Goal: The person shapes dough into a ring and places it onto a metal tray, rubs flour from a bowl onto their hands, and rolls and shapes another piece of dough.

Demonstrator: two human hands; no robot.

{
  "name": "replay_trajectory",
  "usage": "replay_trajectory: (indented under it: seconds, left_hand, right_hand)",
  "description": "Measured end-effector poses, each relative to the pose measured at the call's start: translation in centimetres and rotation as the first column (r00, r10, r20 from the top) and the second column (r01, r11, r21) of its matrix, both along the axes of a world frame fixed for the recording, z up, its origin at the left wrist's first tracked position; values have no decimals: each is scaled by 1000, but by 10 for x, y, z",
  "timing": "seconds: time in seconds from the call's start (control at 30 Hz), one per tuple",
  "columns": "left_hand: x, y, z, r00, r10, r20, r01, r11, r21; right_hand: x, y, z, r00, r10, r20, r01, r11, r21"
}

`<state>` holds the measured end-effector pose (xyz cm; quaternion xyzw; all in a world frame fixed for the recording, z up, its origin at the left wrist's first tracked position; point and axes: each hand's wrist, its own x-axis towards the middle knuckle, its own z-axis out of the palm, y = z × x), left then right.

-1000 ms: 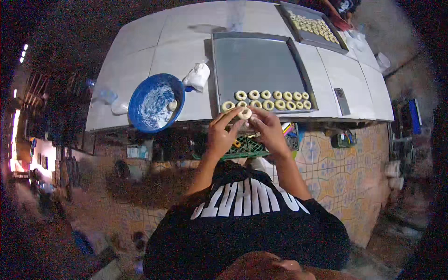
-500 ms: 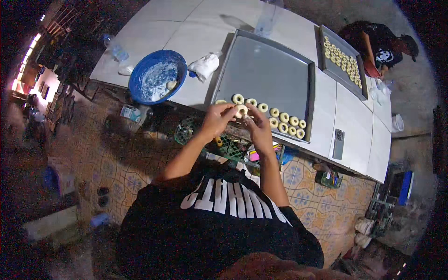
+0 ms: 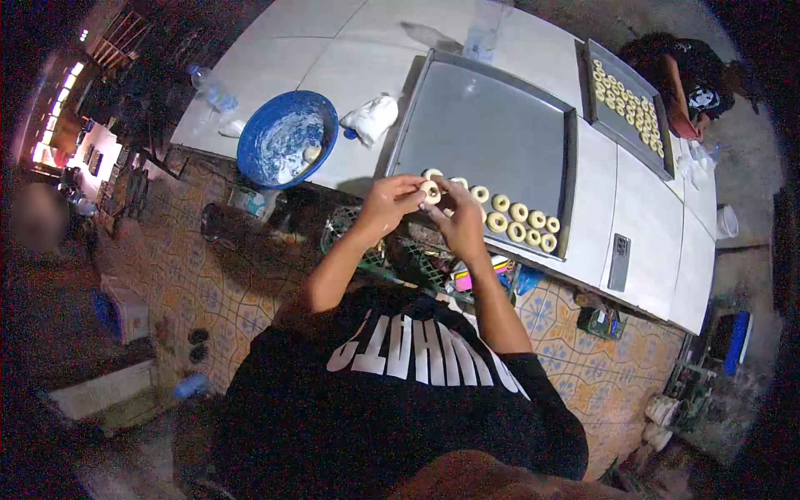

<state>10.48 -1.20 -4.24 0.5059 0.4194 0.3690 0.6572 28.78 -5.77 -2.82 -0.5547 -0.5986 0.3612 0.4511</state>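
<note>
White tiled counter (image 3: 317, 50) spans upper frame above patterned floor tiles (image 3: 208, 275). Nearest: left hand (image 3: 390, 202) and right hand (image 3: 457, 218) meet at counter's near edge, fingers curled, pinching 1 dough ring (image 3: 431, 192) between them. Just beyond: large metal tray (image 3: 492, 133) with row of dough rings (image 3: 521, 218) along near rim. Left of tray: white cloth (image 3: 372, 117), blue bowl (image 3: 285, 138). Farther right: second tray (image 3: 627, 107) full of rings; another person (image 3: 692, 79) at far corner.
</note>
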Motion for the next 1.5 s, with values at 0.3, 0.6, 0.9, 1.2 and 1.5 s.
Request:
replay_trajectory:
  seconds: [0.3, 0.6, 0.9, 1.2, 1.5]
  left_hand:
    - [-22, 34, 3, 998, -57, -6, 57, 996, -63]
    - [-58, 67, -12, 973, 23, -230, 46, 956, 289]
    - [-82, 67, -22, 951, -64, -302, 147, 955, 259]
    - [-86, 68, -23, 932, -161, -325, 221, 963, 157]
    - [-81, 65, -35, 950, -130, -284, 198, 954, 226]
  right_hand:
    - [-12, 28, 8, 983, 66, 172, -78, 995, 67]
    - [-14, 65, -20, 845, 48, 533, -124, 986, 107]
    - [-27, 111, -47, 767, 203, 609, -193, 978, -83]
    - [-17, 122, -54, 691, 225, 687, -224, 970, -92]
    - [-24, 127, -60, 622, 286, 729, -294, 948, -121]
